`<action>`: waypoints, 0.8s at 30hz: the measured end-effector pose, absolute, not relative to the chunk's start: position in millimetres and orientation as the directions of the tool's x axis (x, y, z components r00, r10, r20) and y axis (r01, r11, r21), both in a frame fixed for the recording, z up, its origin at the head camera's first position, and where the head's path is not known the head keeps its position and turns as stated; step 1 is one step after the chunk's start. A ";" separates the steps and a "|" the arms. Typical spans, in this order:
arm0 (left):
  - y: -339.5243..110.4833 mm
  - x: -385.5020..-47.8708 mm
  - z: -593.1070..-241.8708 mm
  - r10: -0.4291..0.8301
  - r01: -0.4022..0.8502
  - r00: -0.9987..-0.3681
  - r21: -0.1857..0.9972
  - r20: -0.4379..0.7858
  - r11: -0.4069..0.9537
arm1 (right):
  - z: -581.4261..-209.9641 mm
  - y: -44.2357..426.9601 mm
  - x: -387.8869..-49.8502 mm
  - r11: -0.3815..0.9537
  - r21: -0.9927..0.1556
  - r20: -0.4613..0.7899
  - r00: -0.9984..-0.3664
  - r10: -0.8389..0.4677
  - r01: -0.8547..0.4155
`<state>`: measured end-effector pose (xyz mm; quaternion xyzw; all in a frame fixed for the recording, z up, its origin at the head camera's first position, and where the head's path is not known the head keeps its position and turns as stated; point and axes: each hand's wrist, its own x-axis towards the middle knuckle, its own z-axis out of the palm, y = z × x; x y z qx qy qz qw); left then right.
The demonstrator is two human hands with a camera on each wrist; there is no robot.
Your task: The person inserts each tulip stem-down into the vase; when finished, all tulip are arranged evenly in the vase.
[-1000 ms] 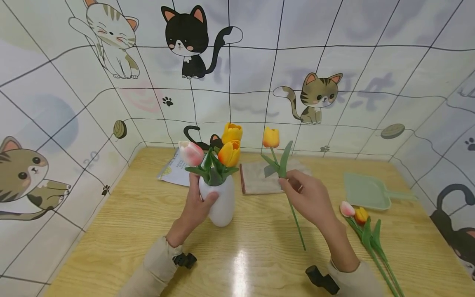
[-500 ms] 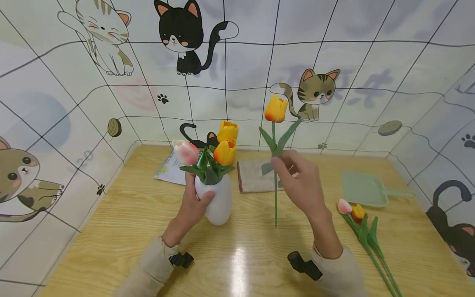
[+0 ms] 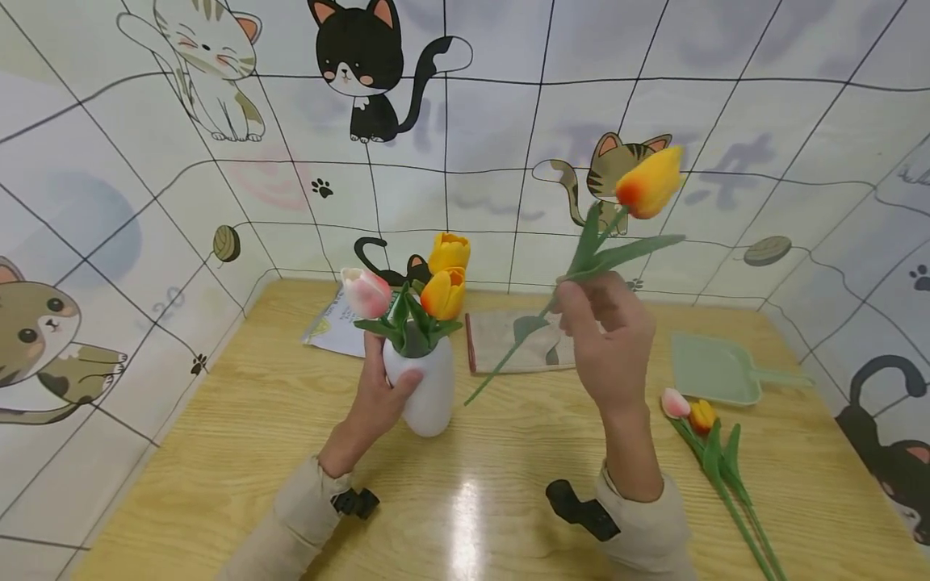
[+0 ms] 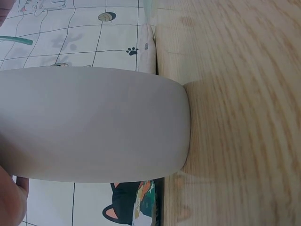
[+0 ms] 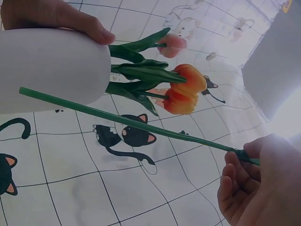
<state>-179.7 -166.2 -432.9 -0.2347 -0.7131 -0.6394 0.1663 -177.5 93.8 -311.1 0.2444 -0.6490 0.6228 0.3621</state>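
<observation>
My left hand [image 3: 381, 391] grips a white vase [image 3: 429, 395] round its neck, and the vase's base meets the table in the left wrist view. Out of the vase rise a pink tulip [image 3: 366, 292] and two orange-yellow tulips [image 3: 445, 294] with green leaves. In my right hand [image 3: 610, 331] an orange-yellow tulip [image 3: 649, 184] is pinched by the stem just under its leaves. It slants, with the bloom up to the right and the bare stem end [image 3: 479, 391] down to the left, apart from the vase. The right wrist view shows that stem [image 5: 127, 121] beside the vase.
On the table [image 3: 291, 452] at the right lie a pink tulip [image 3: 674, 403] and an orange-yellow tulip [image 3: 702, 415]. Behind them is a pale green dustpan-shaped item [image 3: 715, 367]. A folded beige cloth [image 3: 501, 347] and a printed packet [image 3: 334, 327] lie near the back wall.
My right hand has lifted the tulip and tilted it, bloom swinging to the upper right and stem end swinging left towards the vase. The left hand keeps its grip on the vase.
</observation>
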 end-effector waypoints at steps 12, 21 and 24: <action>-164.8 -180.8 -433.7 0.129 0.551 -0.831 0.832 0.540 0.065 | -292.7 104.2 -169.5 -0.064 -0.449 0.739 -0.411 0.534 -0.891; -166.6 -179.6 -433.5 0.122 0.549 -0.834 0.832 0.539 0.080 | -289.5 89.6 -163.2 -0.109 -0.429 0.705 -0.408 0.580 -0.897; -166.8 -178.7 -432.7 0.120 0.546 -0.836 0.834 0.536 0.079 | -292.2 87.2 -162.6 -0.117 -0.435 0.714 -0.421 0.560 -0.893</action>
